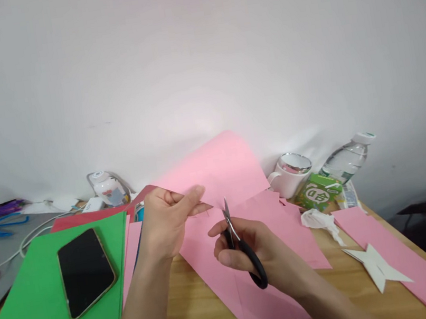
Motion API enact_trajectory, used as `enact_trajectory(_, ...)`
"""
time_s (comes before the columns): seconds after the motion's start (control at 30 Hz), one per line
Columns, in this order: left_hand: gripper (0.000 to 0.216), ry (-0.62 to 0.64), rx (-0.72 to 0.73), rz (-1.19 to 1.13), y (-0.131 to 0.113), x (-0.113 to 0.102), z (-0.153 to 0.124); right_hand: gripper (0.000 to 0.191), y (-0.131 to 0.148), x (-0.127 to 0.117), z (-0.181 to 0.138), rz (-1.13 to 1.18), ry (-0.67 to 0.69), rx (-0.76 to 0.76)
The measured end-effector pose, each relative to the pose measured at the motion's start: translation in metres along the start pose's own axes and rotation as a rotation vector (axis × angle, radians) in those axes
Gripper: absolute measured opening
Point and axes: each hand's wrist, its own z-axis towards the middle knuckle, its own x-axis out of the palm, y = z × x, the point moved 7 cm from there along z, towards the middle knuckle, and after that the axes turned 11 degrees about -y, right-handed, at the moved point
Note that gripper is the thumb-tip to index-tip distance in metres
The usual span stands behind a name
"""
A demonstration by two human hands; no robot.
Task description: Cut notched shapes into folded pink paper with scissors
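One wooden table (193,311), wall (196,50), scissors (253,259)

Phone (88,274) lies on paper (36,292) (left of scissors (246,251)).

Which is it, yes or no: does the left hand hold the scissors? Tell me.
No, the right hand holds the scissors; the left hand pinches paper.

Matt paper sheet (214,167), shiny metal scissor blades (227,213), smooth wooden tabletop (194,301)
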Motion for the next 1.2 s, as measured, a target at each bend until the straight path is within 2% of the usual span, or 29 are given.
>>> enact_trajectory(0.6,0.042,0.008,0.003,-0.027,0.0028,0.0009,0.0014,0.028,0.0006,-0.0038,0.0003,-0.059,-0.028,-0.015)
enact_trajectory(0.8,0.032,0.007,0.004,-0.032,0.0028,-0.0003,0.0007,0.029,-0.0003,-0.0037,-0.0005,-0.065,-0.020,-0.021)
enact_trajectory(1.2,0.040,-0.033,0.005,0.010,0.0013,-0.0017,0.0004,0.033,-0.0011,-0.0067,0.0005,-0.119,-0.060,-0.004)
